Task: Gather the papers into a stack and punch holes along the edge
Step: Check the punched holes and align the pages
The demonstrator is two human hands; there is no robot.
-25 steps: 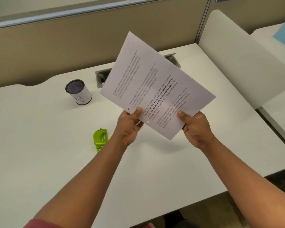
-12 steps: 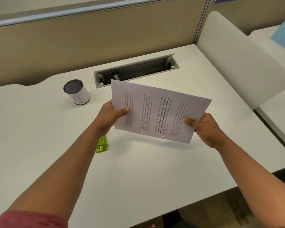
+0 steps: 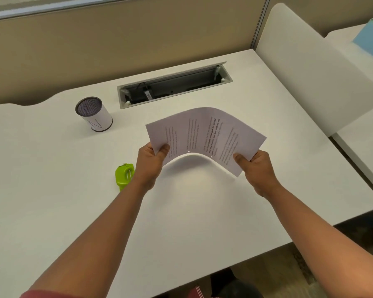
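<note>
Since half a second ago the papers (image 3: 205, 136) have dropped lower over the worktop (image 3: 52, 201) and bowed upward in the middle, where before they were held nearly flat. Left hand (image 3: 152, 162) pinches the stack's left end with thumb on top, and right hand (image 3: 255, 165) pinches its right end the same way, keeping the printed sheets clear of the worktop, two small punched holes showing along the near edge. Just left of the left wrist lies the green hole punch (image 3: 124, 176); farther back stand a white cylinder (image 3: 94, 114) and an open cable tray (image 3: 174, 86).
</note>
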